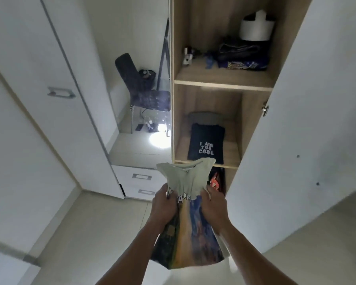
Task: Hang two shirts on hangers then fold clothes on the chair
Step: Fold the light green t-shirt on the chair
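Note:
I hold a folded pale-green shirt (185, 182) with a colourful printed front in both hands, in front of the open wardrobe. My left hand (164, 204) grips its left side and my right hand (213, 204) grips its right side. The shirt's collar end points at the middle shelf (231, 149), where a folded dark shirt (207, 144) with white lettering lies on a grey folded garment (206, 118). The dark chair (144, 89) shows in a mirror to the left, its seat bare.
The upper shelf (222, 81) holds dark folded clothes (243, 56) and a white-and-black object (256, 27). The white wardrobe door (308, 120) stands open at right. White drawers (141, 182) sit low left. A red item (214, 182) shows on the lower shelf.

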### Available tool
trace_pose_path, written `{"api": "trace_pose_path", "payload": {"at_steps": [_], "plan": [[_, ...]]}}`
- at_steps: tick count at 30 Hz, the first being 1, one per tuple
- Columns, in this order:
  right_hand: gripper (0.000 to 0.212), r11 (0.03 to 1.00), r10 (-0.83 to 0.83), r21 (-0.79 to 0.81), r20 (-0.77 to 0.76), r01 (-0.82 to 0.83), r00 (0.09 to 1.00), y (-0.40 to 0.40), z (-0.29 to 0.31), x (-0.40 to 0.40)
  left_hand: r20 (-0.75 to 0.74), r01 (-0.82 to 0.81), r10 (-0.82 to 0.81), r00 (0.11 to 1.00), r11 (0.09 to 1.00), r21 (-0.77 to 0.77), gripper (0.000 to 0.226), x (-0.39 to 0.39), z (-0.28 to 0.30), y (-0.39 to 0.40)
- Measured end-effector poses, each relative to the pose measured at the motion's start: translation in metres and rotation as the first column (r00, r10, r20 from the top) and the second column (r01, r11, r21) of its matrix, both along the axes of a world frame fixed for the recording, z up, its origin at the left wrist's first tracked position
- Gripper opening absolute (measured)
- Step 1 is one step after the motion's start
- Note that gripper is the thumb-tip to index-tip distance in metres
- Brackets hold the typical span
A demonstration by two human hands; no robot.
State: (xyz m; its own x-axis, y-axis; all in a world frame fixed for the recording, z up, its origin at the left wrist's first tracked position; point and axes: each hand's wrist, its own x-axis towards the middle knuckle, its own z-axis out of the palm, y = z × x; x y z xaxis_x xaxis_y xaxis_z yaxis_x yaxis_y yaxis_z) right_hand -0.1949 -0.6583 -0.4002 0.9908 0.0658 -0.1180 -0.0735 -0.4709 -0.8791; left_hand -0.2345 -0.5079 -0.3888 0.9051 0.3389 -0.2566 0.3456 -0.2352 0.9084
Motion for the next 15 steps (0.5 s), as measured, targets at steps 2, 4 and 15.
{"api": "trace_pose_path", "payload": {"at_steps": [2,4,15], "plan": [[0.023,1.000,-0.013,-0.002,-0.025,0.013,1.000,0.001,0.000,0.021,-0.020,0.036,-0.035,0.999,0.999,0.029,0.031,0.026,-0.001,0.005],[0.024,0.997,-0.076,-0.005,-0.035,0.076,0.996,0.002,-0.010,0.063,-0.047,0.088,-0.086,0.995,0.995,0.038,0.031,0.076,-0.009,0.009],[0.030,0.972,-0.236,-0.008,0.009,0.236,0.972,-0.014,-0.057,0.292,0.012,0.161,-0.162,0.987,0.986,0.037,0.028,0.325,-0.062,0.008]]}}
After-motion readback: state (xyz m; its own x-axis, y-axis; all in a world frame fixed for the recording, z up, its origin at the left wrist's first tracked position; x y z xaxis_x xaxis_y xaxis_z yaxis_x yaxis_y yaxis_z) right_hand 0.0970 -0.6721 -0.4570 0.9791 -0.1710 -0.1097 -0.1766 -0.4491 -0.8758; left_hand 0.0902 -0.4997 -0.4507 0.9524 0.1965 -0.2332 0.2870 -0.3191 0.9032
